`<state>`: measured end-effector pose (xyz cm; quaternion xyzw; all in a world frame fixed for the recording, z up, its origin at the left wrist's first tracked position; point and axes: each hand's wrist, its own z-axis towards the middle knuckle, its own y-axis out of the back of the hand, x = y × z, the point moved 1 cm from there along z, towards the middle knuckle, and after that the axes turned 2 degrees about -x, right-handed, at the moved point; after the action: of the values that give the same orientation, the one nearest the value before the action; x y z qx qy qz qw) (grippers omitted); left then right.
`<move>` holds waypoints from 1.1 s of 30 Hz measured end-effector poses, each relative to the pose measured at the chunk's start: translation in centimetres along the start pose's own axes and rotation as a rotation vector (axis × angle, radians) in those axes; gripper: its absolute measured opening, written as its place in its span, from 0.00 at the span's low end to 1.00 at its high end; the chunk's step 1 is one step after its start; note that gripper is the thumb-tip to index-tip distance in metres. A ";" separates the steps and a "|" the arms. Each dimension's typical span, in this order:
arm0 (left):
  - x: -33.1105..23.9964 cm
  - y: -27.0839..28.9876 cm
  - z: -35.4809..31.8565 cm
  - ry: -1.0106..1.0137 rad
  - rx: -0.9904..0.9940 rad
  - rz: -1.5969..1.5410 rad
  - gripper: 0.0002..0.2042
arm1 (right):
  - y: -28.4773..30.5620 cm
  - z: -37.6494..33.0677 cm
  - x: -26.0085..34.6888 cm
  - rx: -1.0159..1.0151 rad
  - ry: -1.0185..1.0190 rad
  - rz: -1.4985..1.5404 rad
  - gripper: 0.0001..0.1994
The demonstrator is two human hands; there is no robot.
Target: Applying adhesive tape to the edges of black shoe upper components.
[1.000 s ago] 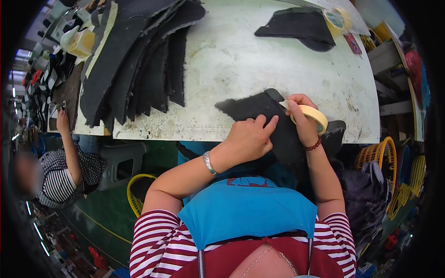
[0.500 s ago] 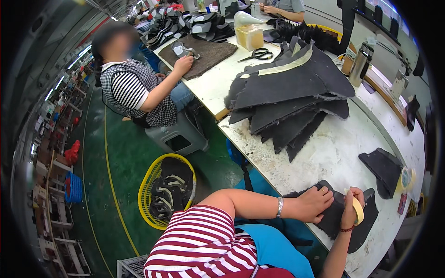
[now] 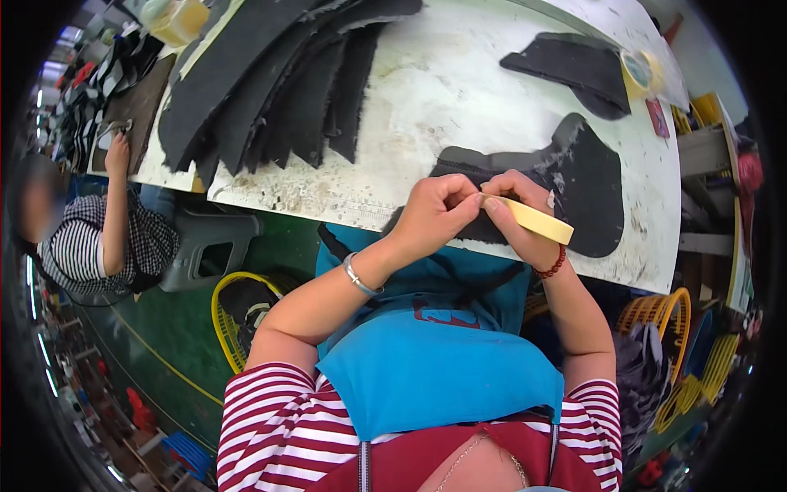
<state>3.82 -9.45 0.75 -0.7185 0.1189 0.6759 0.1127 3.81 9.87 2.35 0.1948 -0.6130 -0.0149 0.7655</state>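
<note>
A roll of pale yellow masking tape is gripped in my right hand, its ring sticking out from between the fingers. My left hand is closed in a pinch, its fingertips meeting those of the right hand at the roll's near end. Whatever the left fingers hold is too small to make out. Both hands are over a black, boot-shaped fabric piece, which lies at the front edge of the white table and is partly hidden beneath them.
A fanned stack of black fabric pieces covers the table's left. Another dark piece lies at the back right, beside rolls of tape. Yellow baskets stand below. At far left a co-worker sits on a grey stool.
My view has swung to the right and down toward the table's front edge. My hands have come together, the left moving from the fabric to the fingertips of the right, which still holds the tape.
</note>
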 end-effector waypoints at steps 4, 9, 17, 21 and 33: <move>-0.2 0.3 -1.8 0.025 -0.065 0.029 0.10 | 3.4 -0.3 0.6 -0.099 0.489 -0.957 0.30; -1.4 0.4 -1.5 -0.050 -0.174 0.199 0.10 | 5.5 -0.4 -0.1 -0.039 0.195 -0.372 0.20; 0.6 0.7 2.5 -0.137 -0.315 0.816 0.10 | 3.0 1.5 -2.5 -0.205 0.269 -0.731 0.09; 0.9 0.5 3.2 -0.169 -0.325 0.908 0.09 | 2.4 2.0 -2.5 -0.204 0.312 -0.859 0.09; -0.7 0.7 5.1 -0.139 -0.228 1.262 0.04 | 2.1 2.4 -2.8 -0.132 0.348 -1.094 0.09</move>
<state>-1.27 -8.50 1.15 -0.4723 0.4385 0.6656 -0.3763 0.35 11.88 0.84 0.4346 -0.2860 -0.4145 0.7466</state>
